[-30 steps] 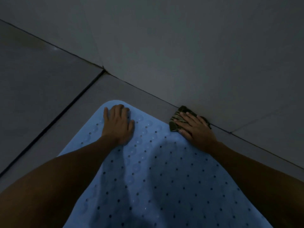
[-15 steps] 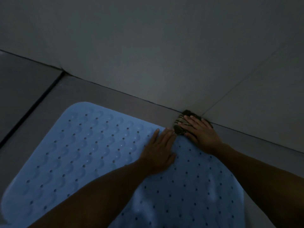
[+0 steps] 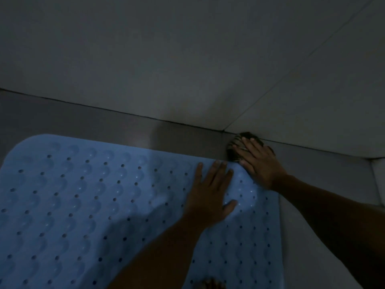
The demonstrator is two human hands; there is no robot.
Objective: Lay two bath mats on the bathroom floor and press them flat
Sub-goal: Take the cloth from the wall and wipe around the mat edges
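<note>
From the head camera I see the blue bath mat [image 3: 87,205] spread on the grey floor tiles [image 3: 129,132], its far edge running near the base of the wall [image 3: 187,59]. My left hand [image 3: 210,197] lies palm down on the mat near its far right corner, fingers straight and slightly spread, thumb out to the side. My right hand [image 3: 260,163] rests just beside it, fingers extended flat over a dark striped object [image 3: 234,150] wedged where floor meets wall, the heel of the hand on the mat's corner. I cannot tell what the striped object is. Toes [image 3: 210,283] show at the bottom edge, on the mat
</note>
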